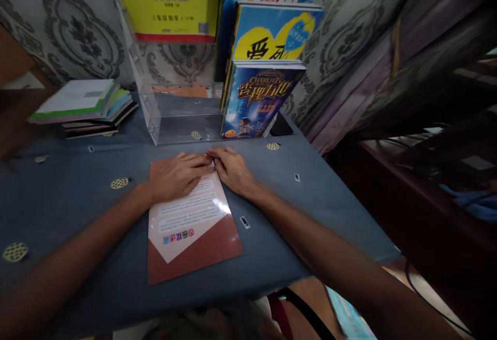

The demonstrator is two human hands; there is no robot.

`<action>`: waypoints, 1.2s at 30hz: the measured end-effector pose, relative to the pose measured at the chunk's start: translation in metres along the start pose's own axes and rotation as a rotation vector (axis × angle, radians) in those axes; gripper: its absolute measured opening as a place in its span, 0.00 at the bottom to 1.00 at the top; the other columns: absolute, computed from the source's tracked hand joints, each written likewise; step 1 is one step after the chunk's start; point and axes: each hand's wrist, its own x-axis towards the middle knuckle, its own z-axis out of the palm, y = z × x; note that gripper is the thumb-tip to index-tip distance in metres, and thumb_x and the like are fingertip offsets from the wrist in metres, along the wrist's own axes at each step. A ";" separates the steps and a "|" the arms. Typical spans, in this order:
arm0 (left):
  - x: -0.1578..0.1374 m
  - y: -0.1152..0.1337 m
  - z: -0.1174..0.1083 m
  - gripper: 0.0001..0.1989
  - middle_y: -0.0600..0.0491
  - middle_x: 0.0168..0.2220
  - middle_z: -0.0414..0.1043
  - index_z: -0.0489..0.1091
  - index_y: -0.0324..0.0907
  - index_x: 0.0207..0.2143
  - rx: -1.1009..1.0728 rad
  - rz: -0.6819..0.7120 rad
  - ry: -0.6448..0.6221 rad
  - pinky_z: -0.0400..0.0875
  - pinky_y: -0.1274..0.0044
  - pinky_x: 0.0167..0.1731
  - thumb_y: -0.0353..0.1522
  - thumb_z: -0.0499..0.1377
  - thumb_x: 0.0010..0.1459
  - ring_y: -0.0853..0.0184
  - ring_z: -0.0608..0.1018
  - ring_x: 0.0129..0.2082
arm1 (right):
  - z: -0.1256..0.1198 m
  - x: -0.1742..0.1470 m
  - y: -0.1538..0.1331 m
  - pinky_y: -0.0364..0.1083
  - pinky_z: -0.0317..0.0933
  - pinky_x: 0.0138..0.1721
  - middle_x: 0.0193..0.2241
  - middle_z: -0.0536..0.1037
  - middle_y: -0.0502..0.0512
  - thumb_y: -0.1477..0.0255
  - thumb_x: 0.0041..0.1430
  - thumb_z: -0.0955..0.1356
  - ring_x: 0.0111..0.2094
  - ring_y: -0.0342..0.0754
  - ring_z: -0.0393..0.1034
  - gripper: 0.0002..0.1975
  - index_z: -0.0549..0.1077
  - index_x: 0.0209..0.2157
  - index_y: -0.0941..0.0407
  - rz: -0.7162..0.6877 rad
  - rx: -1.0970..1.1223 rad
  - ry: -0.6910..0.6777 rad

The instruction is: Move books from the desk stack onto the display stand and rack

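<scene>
"Red-brown booklet [212,252] mid-frame on the counter [330,190]: gripped?"

"Left hand [178,177] lies palm-down on it, fingers loosely extended, grasping nothing. Right hand [233,171] curls at its upper-right corner; can't tell if pinching. Smoothing, I'd guess; next calls for light, steady pressure."

One glossy red-brown and pink paper booklet [190,221], one clear acrylic book rack [174,127] and one pile of white, green and black books [79,103] share one blue-grey cloth-covered tabletop [283,231]. Four colourful printed book covers [260,94] face forward; at least five yellow pineapple prints [119,182] show.
</scene>
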 end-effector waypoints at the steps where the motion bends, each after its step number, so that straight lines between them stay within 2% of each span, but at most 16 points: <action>1: 0.000 0.001 0.000 0.19 0.44 0.59 0.70 0.71 0.43 0.56 -0.001 -0.003 0.000 0.68 0.60 0.52 0.28 0.47 0.68 0.55 0.72 0.58 | 0.000 0.000 0.000 0.53 0.66 0.52 0.45 0.80 0.61 0.82 0.61 0.61 0.49 0.54 0.71 0.20 0.74 0.52 0.58 -0.003 0.005 -0.001; 10: -0.001 0.000 0.000 0.20 0.46 0.63 0.67 0.69 0.44 0.58 -0.019 -0.013 -0.011 0.66 0.61 0.55 0.29 0.47 0.69 0.57 0.68 0.63 | -0.003 -0.001 0.000 0.52 0.67 0.51 0.45 0.81 0.62 0.77 0.65 0.62 0.47 0.53 0.76 0.17 0.74 0.53 0.58 0.007 0.015 0.047; 15: 0.001 0.004 -0.005 0.21 0.46 0.65 0.65 0.66 0.43 0.61 0.000 -0.042 -0.103 0.61 0.62 0.60 0.36 0.44 0.73 0.58 0.65 0.66 | -0.004 -0.002 0.000 0.51 0.68 0.51 0.46 0.82 0.61 0.76 0.66 0.63 0.47 0.52 0.77 0.17 0.74 0.54 0.58 0.035 0.041 0.058; 21: 0.002 0.006 -0.007 0.26 0.45 0.69 0.56 0.59 0.42 0.67 -0.034 -0.047 -0.188 0.51 0.62 0.66 0.44 0.42 0.73 0.59 0.57 0.70 | -0.003 -0.003 -0.001 0.53 0.68 0.53 0.47 0.82 0.57 0.77 0.65 0.62 0.49 0.52 0.76 0.18 0.73 0.54 0.55 0.057 0.067 0.066; 27: 0.002 -0.001 -0.002 0.27 0.47 0.71 0.50 0.53 0.43 0.69 -0.092 -0.084 -0.231 0.43 0.60 0.69 0.43 0.41 0.73 0.61 0.50 0.72 | -0.004 -0.003 -0.001 0.52 0.66 0.55 0.49 0.81 0.59 0.78 0.65 0.62 0.51 0.53 0.75 0.18 0.74 0.53 0.57 0.036 0.088 0.069; 32: 0.003 -0.004 0.002 0.26 0.47 0.70 0.53 0.56 0.42 0.68 -0.061 -0.089 -0.192 0.45 0.59 0.69 0.42 0.42 0.73 0.61 0.53 0.71 | -0.003 -0.003 0.000 0.52 0.66 0.55 0.50 0.81 0.58 0.78 0.65 0.62 0.51 0.53 0.74 0.18 0.73 0.53 0.57 0.020 0.078 0.066; 36: 0.005 0.003 0.002 0.22 0.47 0.63 0.67 0.68 0.42 0.60 -0.029 -0.045 -0.091 0.55 0.60 0.66 0.40 0.45 0.73 0.60 0.66 0.66 | -0.002 -0.002 0.001 0.52 0.65 0.56 0.50 0.80 0.58 0.78 0.64 0.62 0.52 0.53 0.73 0.18 0.73 0.53 0.57 0.015 0.072 0.050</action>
